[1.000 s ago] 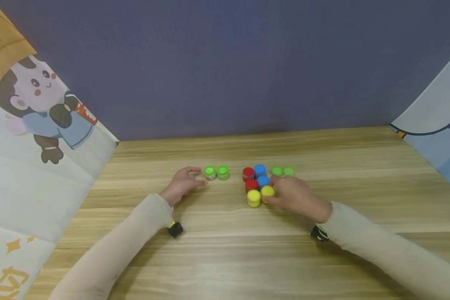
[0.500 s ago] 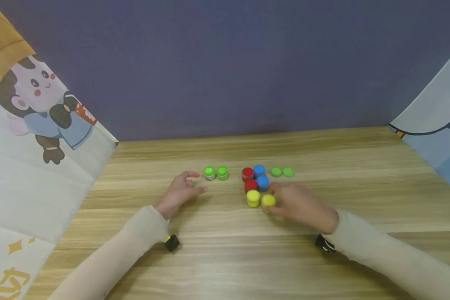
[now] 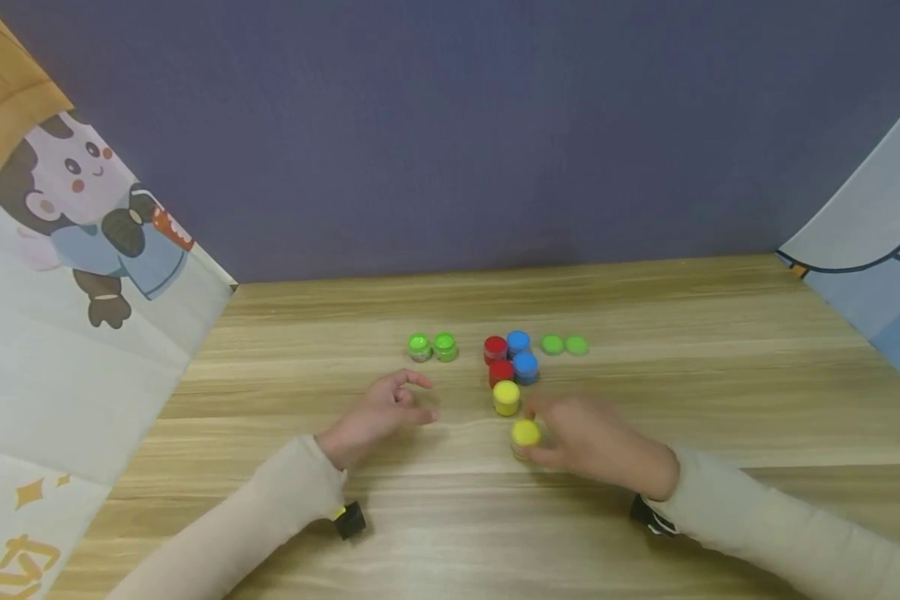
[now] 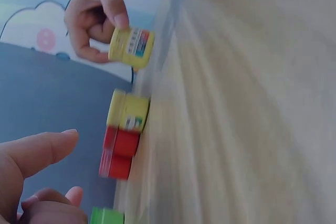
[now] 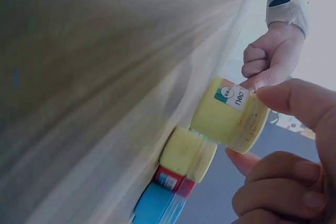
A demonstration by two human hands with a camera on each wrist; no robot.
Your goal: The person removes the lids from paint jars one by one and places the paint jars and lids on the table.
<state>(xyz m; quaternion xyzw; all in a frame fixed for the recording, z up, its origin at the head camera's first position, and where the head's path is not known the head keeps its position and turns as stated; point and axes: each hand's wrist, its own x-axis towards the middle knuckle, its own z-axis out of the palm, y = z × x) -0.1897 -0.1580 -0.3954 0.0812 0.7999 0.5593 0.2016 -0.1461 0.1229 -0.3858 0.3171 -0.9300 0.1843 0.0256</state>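
My right hand [image 3: 596,437] pinches a yellow-lidded jar [image 5: 226,114] near its lid, thumb on one side and a finger on the other. In the right wrist view its label shows, and the jar is tilted. My left hand [image 3: 378,417] hovers to the left with thumb and index finger apart, holding nothing. A second yellow jar [image 3: 506,398] stands just behind the held one. Behind that come two red jars [image 3: 501,373] and two blue jars [image 3: 526,367], packed close together. Two green jars without lids [image 3: 445,347] stand side by side beyond my left hand.
Two flat green lids [image 3: 552,343] lie to the right of the blue jars. A dark blue panel [image 3: 450,142] rises along the wooden table's [image 3: 682,333] back edge. Printed cartoon sheets [image 3: 67,217] flank both sides.
The right hand has drawn one yellow jar away from the group, toward me and slightly left. The left hand has moved back from the green jars, nearer to me and rightward.
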